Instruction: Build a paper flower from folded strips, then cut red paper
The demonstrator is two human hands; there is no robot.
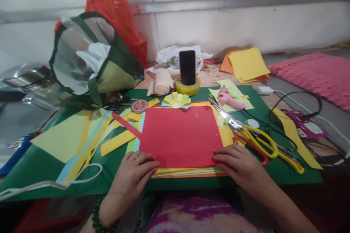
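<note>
A red sheet of paper [180, 134] lies on a stack of coloured sheets [188, 172] in front of me. My left hand [139, 169] is closed at its lower left corner, fingers together on the edge. At the lower right corner my right hand [236, 160] pinches the edge the same way, thumb partly hidden. Beyond the sheet's far edge sits a layered paper flower [176, 100] in yellow and blue. Scissors with yellow handles [258, 140] and a red-handled tool lie right of the sheet, near my right hand.
Paper strips [90, 134] and a white cord [82, 174] lie left on the green mat [35, 167]. A pink glue gun [229, 99] rests at the back right, its cable trailing to a purple power strip [307, 125]. A phone [187, 67] stands in a tape roll [188, 87]; a bag [120, 62] stands back left.
</note>
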